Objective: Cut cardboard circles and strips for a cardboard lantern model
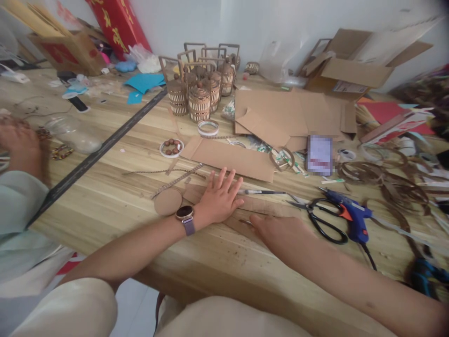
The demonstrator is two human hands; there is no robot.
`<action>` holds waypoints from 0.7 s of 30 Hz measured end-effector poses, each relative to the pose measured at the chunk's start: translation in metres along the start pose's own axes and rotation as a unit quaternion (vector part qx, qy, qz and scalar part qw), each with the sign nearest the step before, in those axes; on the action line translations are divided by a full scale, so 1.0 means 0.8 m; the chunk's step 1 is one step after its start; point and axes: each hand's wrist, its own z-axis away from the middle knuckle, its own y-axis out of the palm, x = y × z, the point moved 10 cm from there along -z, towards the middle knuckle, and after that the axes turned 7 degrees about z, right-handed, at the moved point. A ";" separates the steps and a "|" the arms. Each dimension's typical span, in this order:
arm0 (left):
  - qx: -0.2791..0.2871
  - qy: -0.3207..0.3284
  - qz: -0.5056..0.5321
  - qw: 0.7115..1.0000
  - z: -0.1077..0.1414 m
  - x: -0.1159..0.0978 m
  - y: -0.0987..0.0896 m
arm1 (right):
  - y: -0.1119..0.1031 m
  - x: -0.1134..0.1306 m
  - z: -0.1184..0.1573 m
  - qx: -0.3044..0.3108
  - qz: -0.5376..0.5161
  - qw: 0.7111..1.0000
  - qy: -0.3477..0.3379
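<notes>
My left hand (220, 196), with a watch (184, 213) at the wrist, lies flat with fingers spread on a brown cardboard strip (270, 206). Just right of it, my right hand (277, 229) is closed low over the table, by the strip's near edge. A thin, slightly shiny tip shows at its fingers; the rest of what it holds is hidden. Beyond the strip lies a slim pen-like tool (263, 191). To the left is a round cardboard disc (168, 201). Black-handled scissors (326, 222) and a blue glue gun (358, 220) lie on the right.
Several small woven baskets with tall handles (199, 100) stand at the back. Cardboard sheets (280, 112) and a cardboard piece (231, 159) lie in front of me. Beads fill a small dish (171, 148). Another person's hand (21, 138) rests at far left, past a black strip (105, 147).
</notes>
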 end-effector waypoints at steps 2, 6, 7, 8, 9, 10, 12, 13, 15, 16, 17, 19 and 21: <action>-0.006 0.004 -0.002 1.000 0.001 -0.001 -0.001 | -0.002 0.004 -0.002 0.041 0.014 0.999 -0.007; -0.020 0.013 -0.007 1.000 0.003 -0.002 -0.003 | -0.005 0.006 -0.002 0.077 0.032 0.997 -0.006; -0.021 0.014 -0.007 1.000 0.003 -0.001 -0.004 | -0.004 0.006 -0.002 0.080 0.034 0.996 -0.004; -0.022 0.014 -0.006 1.000 0.003 -0.001 -0.004 | -0.003 0.005 -0.001 0.082 0.036 0.996 -0.003; -0.022 0.012 -0.005 1.000 0.003 0.000 -0.004 | -0.001 0.005 0.000 0.083 0.037 0.996 -0.003; -0.020 0.011 -0.004 1.000 0.004 0.000 -0.004 | 0.000 0.005 0.002 0.082 0.038 0.996 -0.003; -0.018 0.010 -0.002 1.000 0.003 0.001 -0.005 | 0.003 0.004 0.003 0.078 0.040 0.996 -0.001; -0.018 0.010 -0.002 1.000 0.003 0.001 -0.005 | 0.004 0.003 0.004 0.076 0.041 0.996 0.000; -0.017 0.011 -0.003 1.000 0.003 0.001 -0.005 | 0.006 0.003 0.006 0.076 0.047 0.996 0.000; -0.016 0.010 -0.003 1.000 0.003 0.002 -0.004 | 0.008 0.003 0.006 0.078 0.050 0.996 0.000; -0.015 0.009 -0.002 1.000 0.003 0.002 -0.004 | 0.009 0.003 0.007 0.082 0.053 0.995 -0.001; -0.012 0.007 -0.001 1.000 0.003 0.002 -0.004 | 0.013 0.002 0.009 0.097 0.054 0.994 0.000; -0.009 0.004 0.000 1.000 0.003 0.002 -0.005 | 0.016 0.000 0.012 0.111 0.054 0.992 0.001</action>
